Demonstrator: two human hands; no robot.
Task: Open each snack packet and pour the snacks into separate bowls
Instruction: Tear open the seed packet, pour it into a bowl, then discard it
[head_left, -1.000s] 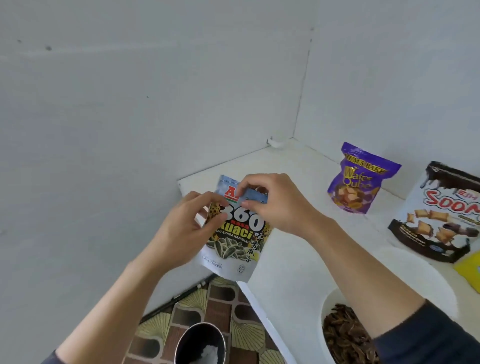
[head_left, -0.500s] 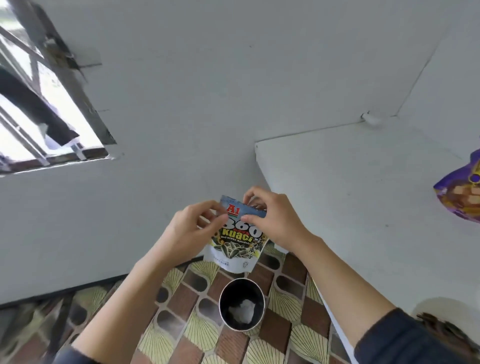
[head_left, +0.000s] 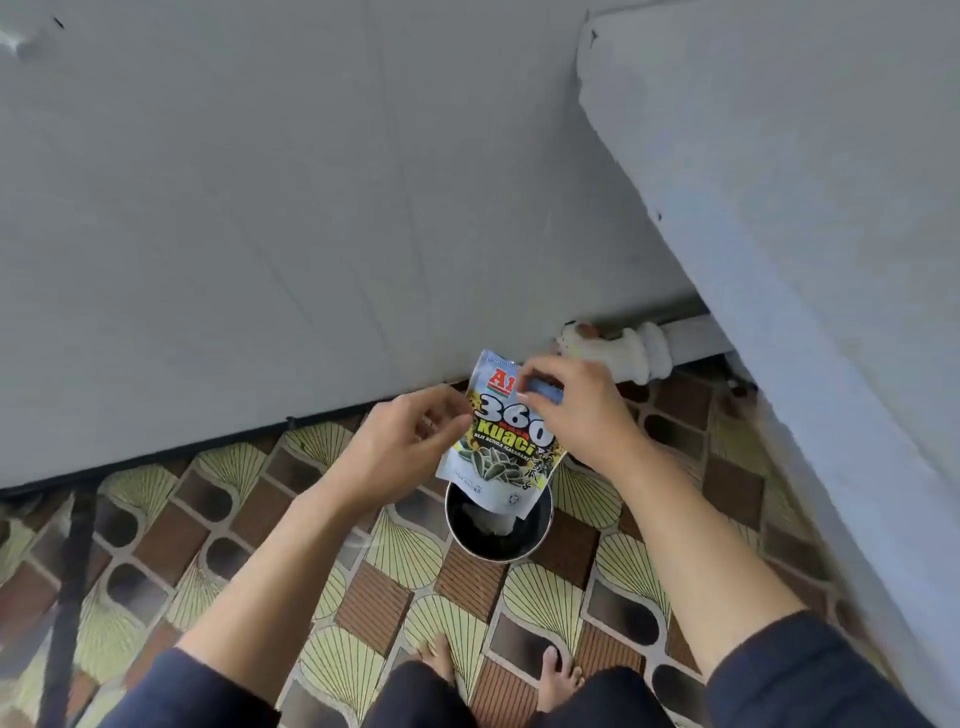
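Seed packet (head_left: 501, 449), glossy printed flat pouch: left edge pinched by left hand (head_left: 410, 441), top strip pinched by right hand (head_left: 576, 410); held above round dark bin (head_left: 535, 540).

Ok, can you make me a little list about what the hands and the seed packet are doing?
packet: sunflower seed packet, held over the bin
left hand: pinches the packet's left edge
right hand: pinches the blue top strip
bin: black, round, on the patterned floor, something white inside
opened yet: cannot tell
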